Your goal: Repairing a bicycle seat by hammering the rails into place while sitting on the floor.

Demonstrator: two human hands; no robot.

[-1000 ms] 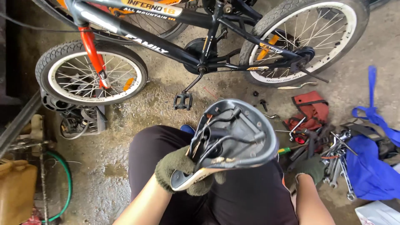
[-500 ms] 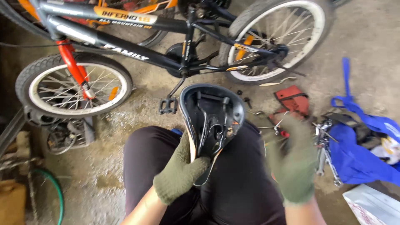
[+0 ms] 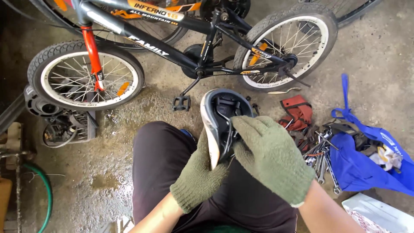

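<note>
Both of my hands wear green knit gloves. My left hand [image 3: 199, 174] grips a bicycle saddle [image 3: 222, 115] from below, holding it on edge above my lap with its black underside and metal rails turned to the right. My right hand [image 3: 269, 157] is laid against that underside, fingers over the rails. A small black and red bicycle [image 3: 189, 47] stands on the concrete floor just beyond my knees, with no saddle visible on it.
A pile of wrenches [image 3: 321, 157] lies on the floor to my right beside a red pouch [image 3: 297, 113] and a blue bag [image 3: 366, 162]. A black crate with parts [image 3: 69, 129] sits at left, near a green hose [image 3: 45, 198].
My left hand has turned the saddle from lying flat to standing on edge. My right hand rose from the tools at right and came onto the saddle's underside.
</note>
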